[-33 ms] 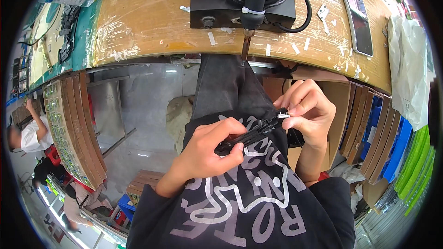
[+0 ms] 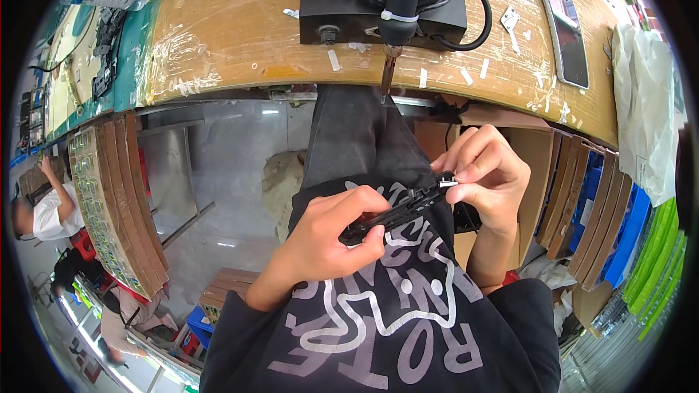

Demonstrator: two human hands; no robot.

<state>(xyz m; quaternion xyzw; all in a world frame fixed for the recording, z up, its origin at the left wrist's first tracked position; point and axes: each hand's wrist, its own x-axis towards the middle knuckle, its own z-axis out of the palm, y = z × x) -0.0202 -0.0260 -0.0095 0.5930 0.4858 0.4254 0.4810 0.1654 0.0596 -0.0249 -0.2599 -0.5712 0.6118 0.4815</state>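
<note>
Over my lap, a long narrow black plastic part (image 2: 409,208) slants up to the right between my hands. My left hand (image 2: 331,236) is closed round its lower left end, thumb and index finger pressing from either side. At the upper right end sits a small silver metal piece (image 2: 447,183). My right hand (image 2: 491,175) pinches there with thumb and index finger, touching the metal piece; its other fingers curl behind. The left end of the black part is hidden within my left hand.
Ahead, a soldering iron (image 2: 393,36) points down over the edge of the taped workbench (image 2: 226,36), before a black box (image 2: 317,11) with coiled cable. A phone (image 2: 571,44) and white scraps lie rightward. Cardboard trays (image 2: 131,204) stand at left. Another person (image 2: 54,211) is far left.
</note>
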